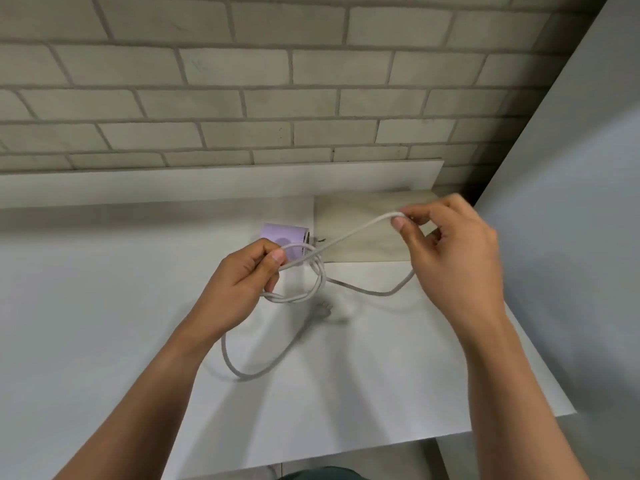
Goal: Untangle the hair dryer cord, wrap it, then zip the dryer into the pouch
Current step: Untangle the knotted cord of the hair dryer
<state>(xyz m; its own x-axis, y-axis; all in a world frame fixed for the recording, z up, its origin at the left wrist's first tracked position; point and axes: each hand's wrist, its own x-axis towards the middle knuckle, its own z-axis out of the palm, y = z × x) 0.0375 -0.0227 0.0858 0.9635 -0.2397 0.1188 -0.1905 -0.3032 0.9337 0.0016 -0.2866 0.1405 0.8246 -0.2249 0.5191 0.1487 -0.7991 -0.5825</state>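
Smooth pale rubbery cord [349,239] above a matt white table [104,323]; matt lilac plastic hair dryer [282,233]; pale wood-grain board [363,216]; rough grey brick wall [242,81].

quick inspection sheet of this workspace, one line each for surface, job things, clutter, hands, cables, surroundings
surface: white table, matte.
job's things: lilac hair dryer lies at the back, partly hidden behind the left hand; pale flat rectangle lies beside it, possibly the pouch, cannot tell.
clutter: nothing seen.
grippers: left hand grips a bunch of cord loops; right hand pinches one strand, raised.
cables: white cord runs between the hands, with slack on the table; plug is blurred.
surroundings: brick wall, white ledge, grey panel at right.
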